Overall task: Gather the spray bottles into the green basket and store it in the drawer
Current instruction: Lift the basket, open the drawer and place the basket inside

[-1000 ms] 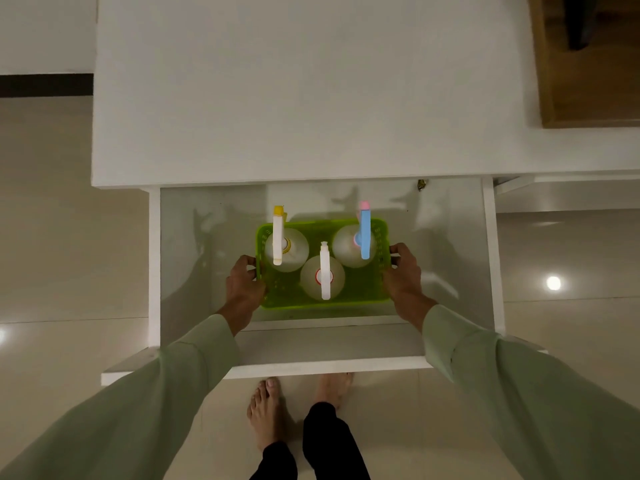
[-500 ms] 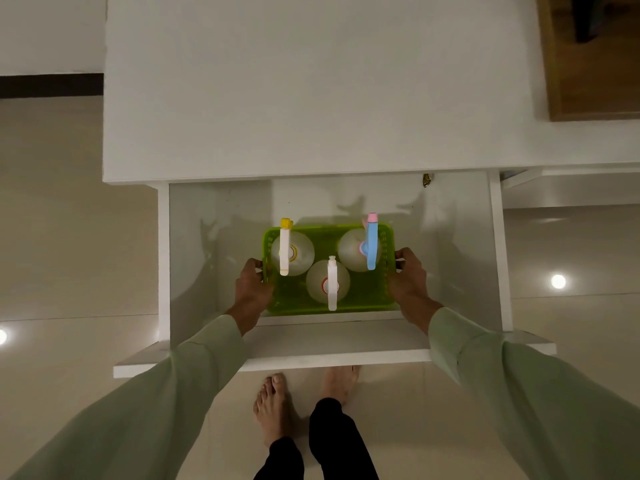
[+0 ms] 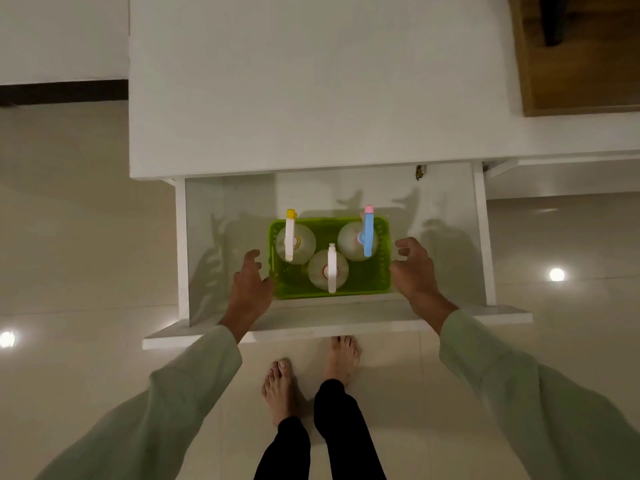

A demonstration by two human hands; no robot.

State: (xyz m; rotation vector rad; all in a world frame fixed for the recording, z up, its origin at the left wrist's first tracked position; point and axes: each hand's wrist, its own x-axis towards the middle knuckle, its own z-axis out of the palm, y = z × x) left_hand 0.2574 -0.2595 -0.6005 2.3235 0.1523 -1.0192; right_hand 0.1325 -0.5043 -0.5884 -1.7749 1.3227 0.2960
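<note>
The green basket (image 3: 377,289) rests on the floor of the open white drawer (image 3: 228,216), near its front. Three spray bottles stand upright inside: one with a yellow-tipped white sprayer (image 3: 290,239) at back left, one with a blue and pink sprayer (image 3: 368,233) at back right, one with a white sprayer (image 3: 331,268) at front middle. My left hand (image 3: 251,287) hovers just left of the basket, fingers spread, holding nothing. My right hand (image 3: 414,268) is just right of the basket, fingers apart and off it.
The white countertop (image 3: 311,81) overhangs the drawer's back. A small metal fitting (image 3: 419,172) sits at the drawer's back right. The drawer front panel (image 3: 346,327) juts out above my bare feet (image 3: 311,375). A wooden unit (image 3: 581,57) stands at the upper right. Glossy tiled floor lies around.
Both hands have let go of the basket's sides and drawn slightly outward with fingers spread. The basket stays on the drawer floor.
</note>
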